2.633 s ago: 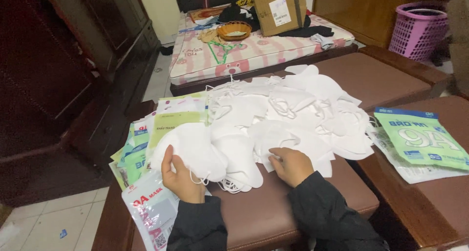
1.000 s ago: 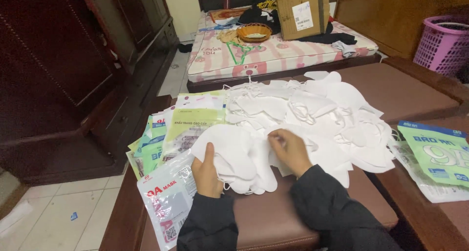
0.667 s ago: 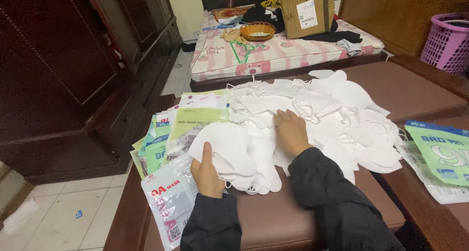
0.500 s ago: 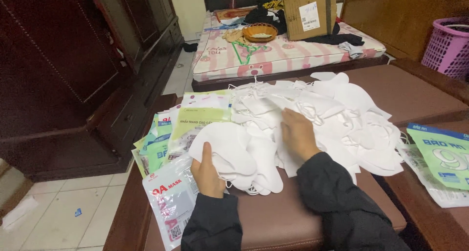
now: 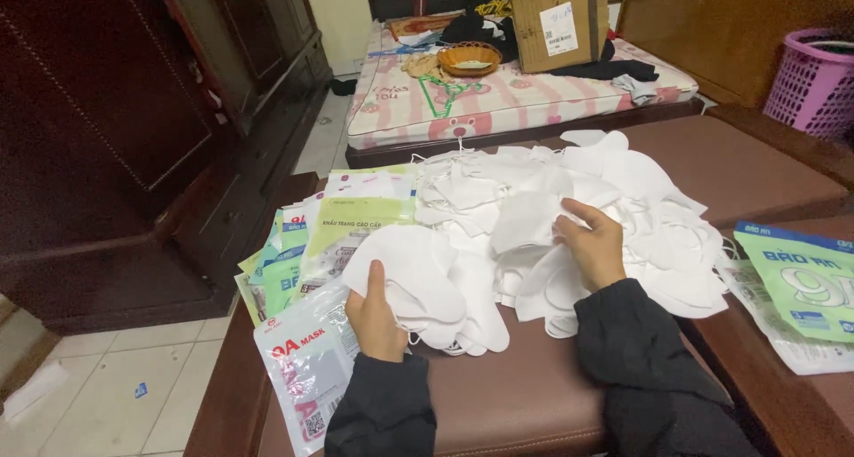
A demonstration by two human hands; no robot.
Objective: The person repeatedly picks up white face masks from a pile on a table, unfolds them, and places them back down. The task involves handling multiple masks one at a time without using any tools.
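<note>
Grip closed: left hand (image 5: 375, 317) pinches stacked white masks (image 5: 425, 284) (thumb on top); right hand (image 5: 592, 244) clutches one mask (image 5: 527, 219).

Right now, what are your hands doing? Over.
Left grip holds white mask stack. Right grip pinches one mask from loose pile. Nothing blocking.

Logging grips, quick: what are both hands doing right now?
Left hand: closed on the stack of white masks.
Right hand: gripping a white mask from the pile.
</note>
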